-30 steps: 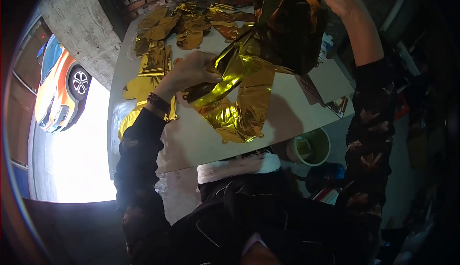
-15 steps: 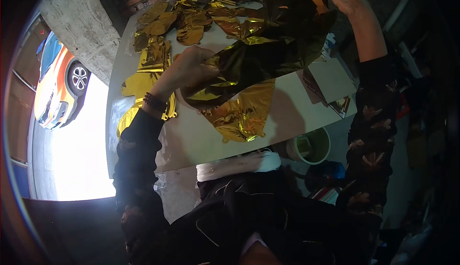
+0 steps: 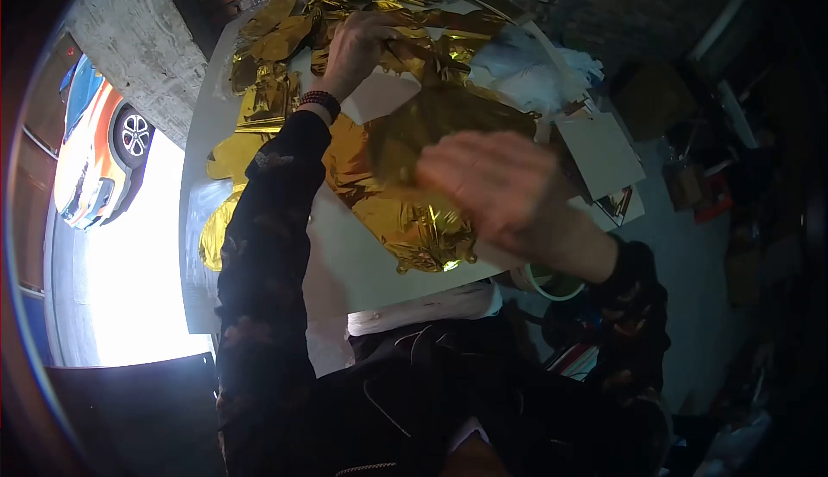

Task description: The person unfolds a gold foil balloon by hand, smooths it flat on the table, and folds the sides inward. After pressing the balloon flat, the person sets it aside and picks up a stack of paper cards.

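Note:
My left hand [image 3: 355,53] is at the far middle of the table, its fingers closed on the edge of a shiny gold foil sheet [image 3: 423,63] that looks like a flat foil balloon. Nearer to me, my right hand [image 3: 496,185] hangs over the foil, smeared by motion, so its fingers do not read clearly. Under and beside it lies a blurred stretch of dark gold foil [image 3: 466,115]. A crumpled gold foil balloon [image 3: 414,231] with small tabs at its corners lies near the front edge, partly beneath my right hand.
More gold foil pieces [image 3: 272,37] lie along the left and back of the pale table [image 3: 336,261]. Clear plastic [image 3: 526,72] and white card [image 3: 599,153] are at the right. A bucket [image 3: 556,283] stands below the front edge. A car [image 3: 103,145] shows outside at left.
The raised dark foil has come down onto the table. My left hand has moved away from me, and my right hand has swept down from the upper right toward the middle.

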